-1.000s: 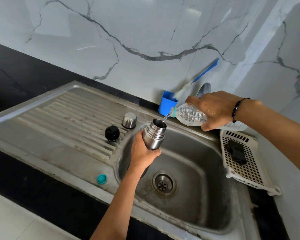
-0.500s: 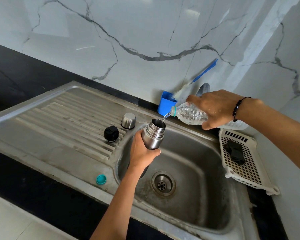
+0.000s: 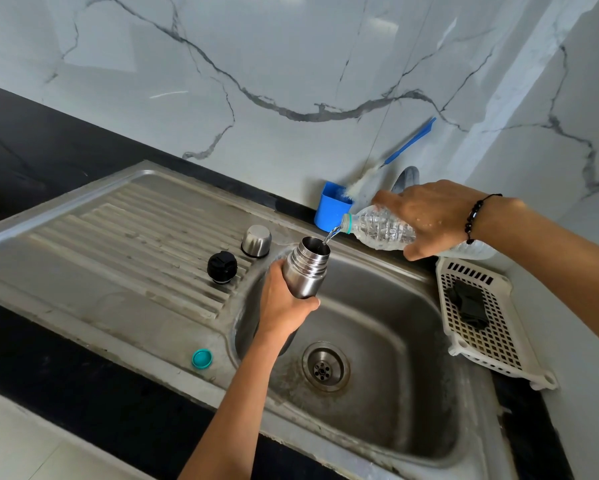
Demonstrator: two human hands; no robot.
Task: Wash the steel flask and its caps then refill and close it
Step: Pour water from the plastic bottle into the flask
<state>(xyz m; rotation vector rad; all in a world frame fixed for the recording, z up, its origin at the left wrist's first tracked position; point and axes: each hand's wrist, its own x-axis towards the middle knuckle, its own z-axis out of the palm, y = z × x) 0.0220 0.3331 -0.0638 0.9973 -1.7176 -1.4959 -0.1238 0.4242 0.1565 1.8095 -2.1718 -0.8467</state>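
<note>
My left hand (image 3: 280, 306) is wrapped around the steel flask (image 3: 306, 268), fingers and thumb curled tight on its body, holding it tilted over the sink basin (image 3: 377, 341) with the open mouth up and toward the right. My right hand (image 3: 429, 218) grips a clear plastic bottle (image 3: 383, 230) from above, fingers curled round its ribbed middle, the bottle tipped nearly flat with its neck pointing left. A thin stream of water (image 3: 330, 236) runs from the bottle neck into the flask mouth (neck sits just above and beside the rim, not touching). Beaded black bracelet (image 3: 478, 216) on my right wrist. On the ribbed drainboard (image 3: 128, 237) left of the basin: black inner cap (image 3: 222, 266) and steel outer cap (image 3: 256, 240), standing close together, steel one mouth-down, both near the basin edge. Small teal bottle cap (image 3: 201, 358) lies on the flat sink rim nearer me, well apart from the other two. Drain (image 3: 325, 367) sits at the basin bottom. Behind the basin, a blue cup (image 3: 331, 207) holds a bottle brush (image 3: 388, 161) with a blue handle leaning on the marble wall (image 3: 291, 64). Right of the sink, a white perforated tray (image 3: 492, 334) with a dark object (image 3: 467, 303) in it, can't tell what.
</note>
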